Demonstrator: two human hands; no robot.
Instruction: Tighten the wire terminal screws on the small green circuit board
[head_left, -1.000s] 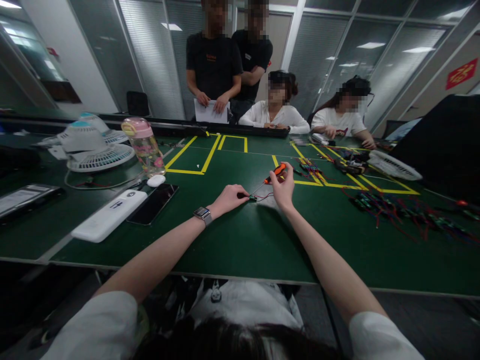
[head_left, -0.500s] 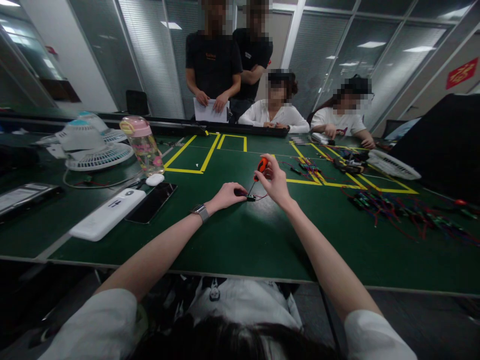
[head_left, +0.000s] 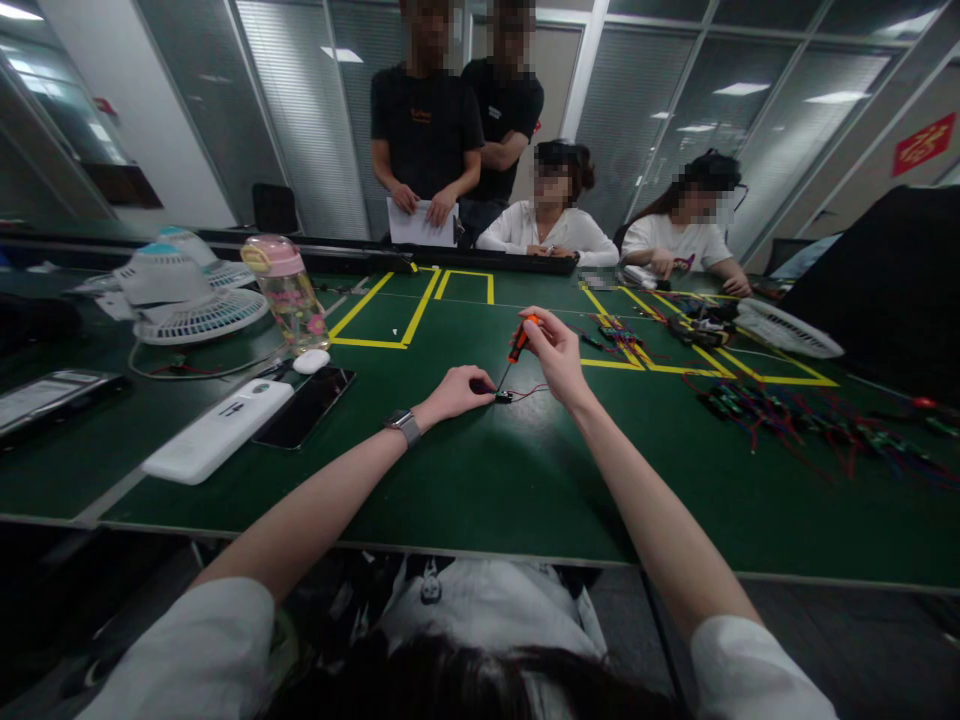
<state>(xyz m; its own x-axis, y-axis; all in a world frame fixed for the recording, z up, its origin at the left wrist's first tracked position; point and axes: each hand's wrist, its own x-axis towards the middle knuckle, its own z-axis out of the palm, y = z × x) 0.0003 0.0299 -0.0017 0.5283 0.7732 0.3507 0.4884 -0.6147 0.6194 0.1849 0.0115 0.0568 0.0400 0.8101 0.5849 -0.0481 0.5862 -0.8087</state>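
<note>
In the head view, a small circuit board [head_left: 505, 397] is seen on the counter [head_left: 480, 490], its left end pinched between the fingers of the left hand [head_left: 454, 392]. An orange-and-black screwdriver [head_left: 517, 345] is gripped by its handle in the closed fingers of the right hand [head_left: 556, 352]. The shaft is slanted down to the board; whether a screw is met by the tip cannot be told. Thin wires [head_left: 534, 388] are extended from the board's right end. A white power bank [head_left: 219, 432] and a dark phone [head_left: 306, 407] are placed left of the hands.

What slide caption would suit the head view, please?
Left hand holds a small wired part; right hand angles a screwdriver toward it.
</note>
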